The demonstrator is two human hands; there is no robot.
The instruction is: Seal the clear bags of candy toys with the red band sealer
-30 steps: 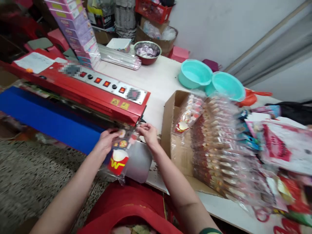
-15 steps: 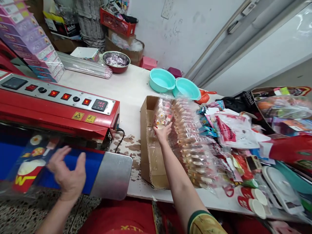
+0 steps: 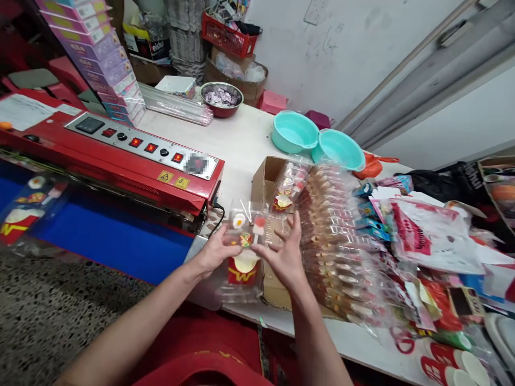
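My left hand (image 3: 217, 251) grips the left edge of a clear plastic packet (image 3: 243, 272), its thumb across the front. Inside the packet show a fried-egg piece, a small round piece, a pink popsicle shape and a red fries-box shape with a yellow mark. My right hand (image 3: 287, 260) is open with fingers spread, its thumb close to the packet's right side; whether it touches cannot be made out. Just beyond is a cardboard box (image 3: 260, 179) with a similar packet (image 3: 288, 187) leaning inside and a long row of packets (image 3: 333, 241) packed upright on its right.
The red sealing machine (image 3: 120, 166) stands left, with another packet (image 3: 24, 214) on its blue belt (image 3: 116, 241). Two turquoise basins (image 3: 295, 134) sit behind the box. Plastic bags (image 3: 434, 230), paper cups (image 3: 454, 359) and clutter cover the right side.
My left hand has come from the belt to beside the box and now holds a packet. My right hand has let go of the packet in the box and drawn back. The view has turned left.
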